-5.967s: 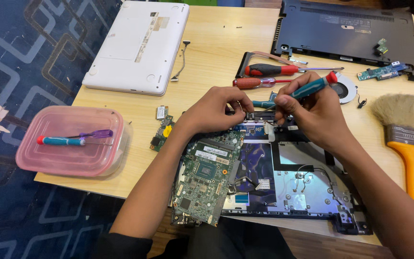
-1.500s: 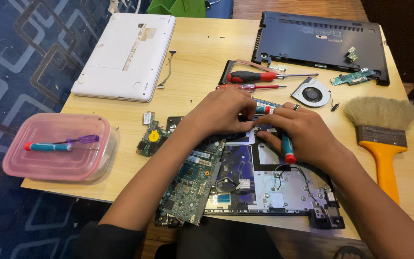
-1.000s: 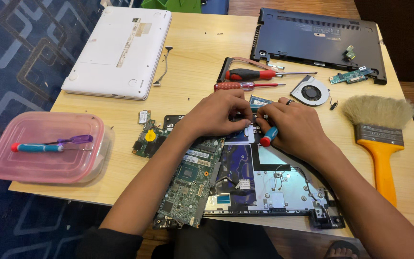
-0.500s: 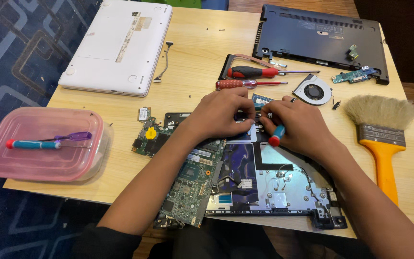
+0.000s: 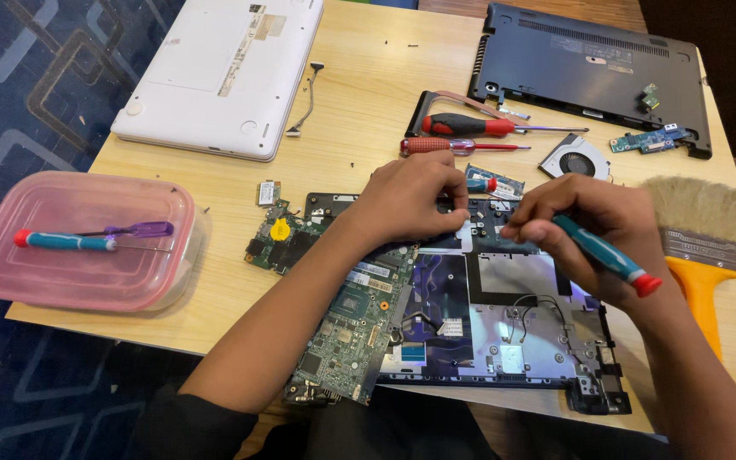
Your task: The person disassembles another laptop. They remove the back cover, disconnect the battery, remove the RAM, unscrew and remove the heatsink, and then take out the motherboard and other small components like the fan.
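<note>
Opened laptop chassis (image 5: 504, 341) at table's near edge, left hand (image 5: 411, 200) pressing fingertips on its far rim, right hand (image 5: 594, 234) gripping teal screwdriver (image 5: 606, 254), paintbrush (image 5: 700, 247) close right, bare tabletop (image 5: 368, 94) far.

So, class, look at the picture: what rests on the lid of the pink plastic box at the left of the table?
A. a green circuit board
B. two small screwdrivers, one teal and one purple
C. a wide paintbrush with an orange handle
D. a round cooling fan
B: two small screwdrivers, the teal screwdriver and the purple screwdriver, lie across the lid of the pink plastic box.
</note>
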